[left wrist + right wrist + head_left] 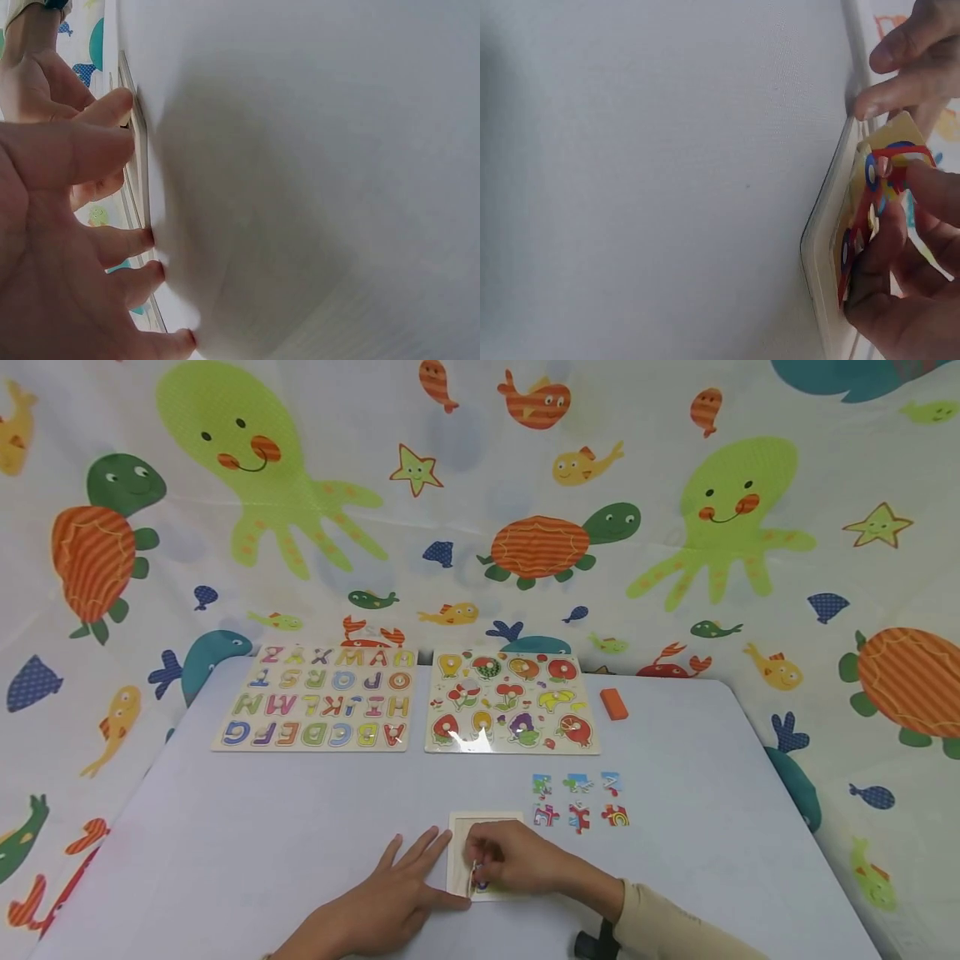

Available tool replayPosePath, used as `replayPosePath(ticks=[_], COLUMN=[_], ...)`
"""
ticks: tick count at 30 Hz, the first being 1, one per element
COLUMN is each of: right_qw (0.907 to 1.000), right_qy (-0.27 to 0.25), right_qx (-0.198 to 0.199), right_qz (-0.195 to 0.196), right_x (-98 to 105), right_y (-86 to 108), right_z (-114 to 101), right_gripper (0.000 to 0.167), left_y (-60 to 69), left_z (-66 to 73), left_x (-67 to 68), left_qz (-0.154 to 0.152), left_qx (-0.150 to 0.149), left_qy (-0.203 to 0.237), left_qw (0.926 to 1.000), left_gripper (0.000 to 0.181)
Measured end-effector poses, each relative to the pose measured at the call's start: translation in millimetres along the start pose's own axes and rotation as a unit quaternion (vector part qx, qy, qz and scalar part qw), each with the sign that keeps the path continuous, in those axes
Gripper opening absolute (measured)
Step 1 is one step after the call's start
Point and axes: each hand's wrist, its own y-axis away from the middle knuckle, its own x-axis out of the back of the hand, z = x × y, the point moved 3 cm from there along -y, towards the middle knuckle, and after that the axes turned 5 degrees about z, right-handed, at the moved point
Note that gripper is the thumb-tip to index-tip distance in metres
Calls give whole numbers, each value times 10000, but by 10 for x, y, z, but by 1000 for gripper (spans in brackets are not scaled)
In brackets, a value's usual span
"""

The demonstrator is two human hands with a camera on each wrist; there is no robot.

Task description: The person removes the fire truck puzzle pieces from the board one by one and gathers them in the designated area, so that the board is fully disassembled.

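A small wooden puzzle tray (486, 816) lies near the front of the table. My right hand (517, 858) is over it, pinching a puzzle piece (900, 150) with a red and blue picture, tilted above the tray's corner in the right wrist view. Another coloured piece (846, 251) lies in the tray under those fingers. My left hand (393, 893) is spread beside the tray, its fingertips at the left edge and its thumb at the near left corner; in the left wrist view the left hand (67, 225) has its fingers apart along the edge.
Several loose puzzle pieces (578, 818) lie in two rows right of the tray. Behind them stand a letter board (315, 702), a fruit board (510, 703) and an orange block (613, 704). A black object (597, 943) is at the front edge by the right sleeve.
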Motion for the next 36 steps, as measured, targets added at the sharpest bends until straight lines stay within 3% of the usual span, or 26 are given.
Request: replayPosePath(ticks=[9,19,23,28,36], right_qw=[9989,9904,9883,9891,9897], right_qy=[-77,532,488,-11,-690], right_qx=[-103,-182,-210,-473,-786], right_qz=[449,1261,1433,1397,976], right_x=[-77,-204,-251,-263,-189], right_y=[-25,-9,-5,8,7], right_z=[-11,-96,-130,-119,-52], right_gripper=[20,22,22,22,19], left_y=[6,14,20,15,3], left_z=[2,-12,-14,-17,-17], left_x=[-8,-29,-17,-12,-17], left_qz=[93,175,207,185,177], left_qx=[-136,-222,-208,-179,-192], left_qy=[-60,-114,-77,-34,-10], left_qw=[9998,9995,9995,9997,9997], left_gripper=[52,53,52,52,50])
